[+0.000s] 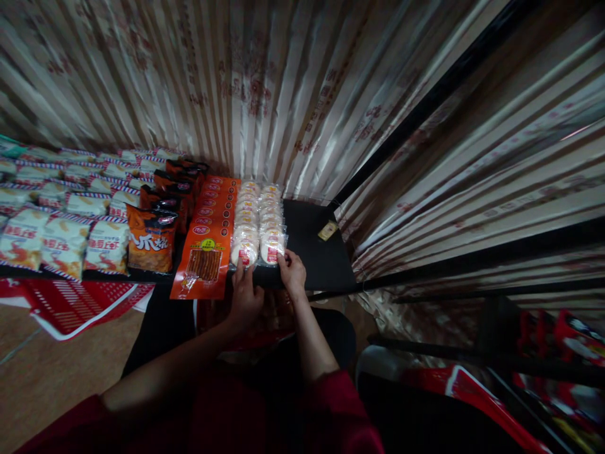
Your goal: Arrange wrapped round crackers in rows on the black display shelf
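Two columns of round white cakes in clear wrappers stand at the right end of the stock on a dark shelf. My left hand (246, 299) reaches up to the front wrapped cake of the left column (244, 250), its fingertips stretched onto the wrapper's lower part and its thumb apart. My right hand (293, 273) touches the right side of the front wrapped cake in the right column (271, 243), fingers extended along its edge. Both front cakes carry a red label. Left of them lies a long orange packet (204, 230) of brown sticks, overhanging the shelf's front edge.
Orange-and-black snack bags (151, 243) and rows of white snack bags (63, 243) fill the shelf's left part. A small yellowish tag (328, 231) lies on the dark shelf (309, 261). Pleated curtains hang behind black bars. A red basket (70, 306) stands below left.
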`<state>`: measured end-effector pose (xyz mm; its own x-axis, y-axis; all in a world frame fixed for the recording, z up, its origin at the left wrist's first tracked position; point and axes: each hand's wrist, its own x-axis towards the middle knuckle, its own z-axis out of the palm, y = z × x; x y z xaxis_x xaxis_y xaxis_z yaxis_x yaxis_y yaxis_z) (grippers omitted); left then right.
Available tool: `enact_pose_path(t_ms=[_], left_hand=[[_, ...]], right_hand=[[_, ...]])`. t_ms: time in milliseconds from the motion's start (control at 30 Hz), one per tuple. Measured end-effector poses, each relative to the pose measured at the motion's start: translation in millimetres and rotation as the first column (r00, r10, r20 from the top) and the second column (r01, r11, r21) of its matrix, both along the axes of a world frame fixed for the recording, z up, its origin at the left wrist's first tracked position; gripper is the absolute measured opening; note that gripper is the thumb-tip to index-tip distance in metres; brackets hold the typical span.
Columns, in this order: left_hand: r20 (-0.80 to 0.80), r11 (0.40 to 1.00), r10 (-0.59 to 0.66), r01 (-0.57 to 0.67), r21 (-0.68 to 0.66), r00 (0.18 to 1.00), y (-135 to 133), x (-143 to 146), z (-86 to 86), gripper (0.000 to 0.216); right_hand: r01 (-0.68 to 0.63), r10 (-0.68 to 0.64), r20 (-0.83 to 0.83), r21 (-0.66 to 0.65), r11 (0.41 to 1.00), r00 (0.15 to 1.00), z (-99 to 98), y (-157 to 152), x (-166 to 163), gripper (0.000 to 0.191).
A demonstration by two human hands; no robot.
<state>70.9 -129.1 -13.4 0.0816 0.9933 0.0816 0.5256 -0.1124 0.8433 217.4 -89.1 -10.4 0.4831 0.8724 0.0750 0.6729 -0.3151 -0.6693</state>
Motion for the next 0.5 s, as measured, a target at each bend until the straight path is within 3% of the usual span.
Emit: enact_pose_path(t_ms=[500], left_hand=[[-0.019,0.991,-0.104,0.105,0.085,0.994,6.5,-3.1,-6.9,0.061]], right_hand=[[0.075,-0.046,-0.122,0.247,0.966,0.991,-9.5,-8.5,-6.4,0.042]])
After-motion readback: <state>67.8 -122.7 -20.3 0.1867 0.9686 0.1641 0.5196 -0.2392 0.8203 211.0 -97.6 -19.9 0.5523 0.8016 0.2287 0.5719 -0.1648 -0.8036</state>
